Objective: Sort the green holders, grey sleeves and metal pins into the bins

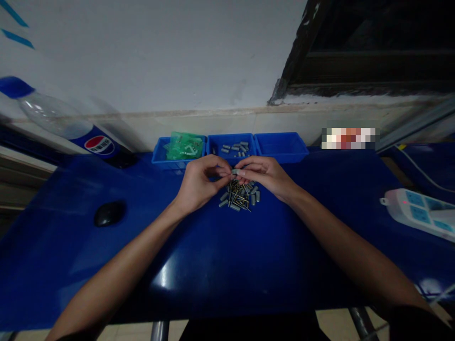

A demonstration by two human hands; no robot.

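My left hand (202,182) and my right hand (268,176) meet above a small pile of parts. Between the thumb and fingers of my right hand is a small grey cylinder (235,172). The fingertips of my left hand are pinched at its left end; what they grip there is too small to make out. Just below lies the pile of thin brass-coloured pins (241,194), mixed with grey cylinders (253,198). Behind my hands, a middle blue bin (231,138) contains more grey cylinders.
A left blue bin (160,147) holds a green plastic bag (185,146); a right blue bin (280,144) adjoins the middle one. On the blue table (220,265) are a black mouse (109,214), a leaning cola bottle (76,128) and a white power strip (415,210). A wall stands behind.
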